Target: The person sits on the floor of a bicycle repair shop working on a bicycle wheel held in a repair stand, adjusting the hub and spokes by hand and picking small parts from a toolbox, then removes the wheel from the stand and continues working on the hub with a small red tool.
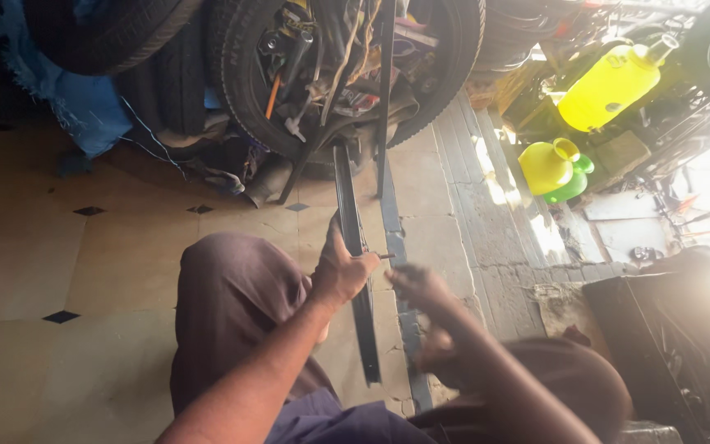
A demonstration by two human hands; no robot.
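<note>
You are over a floor [67, 263] of pale cream tiles with small black diamond insets. To its right runs a strip of grey stone paving [454, 205]. Stacked tyres [158, 74] stand on the tiles at the far edge, with a blue cloth [84, 107] bunched beside them. On the paving's far right sit a yellow pot [546, 164] and a green one [573, 185], touching.

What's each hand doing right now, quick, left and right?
Left hand: closed around the dark metal strip, which runs from the tyres down to the tiled floor.
Right hand: blurred beside the strip; grip cannot be told.
</note>
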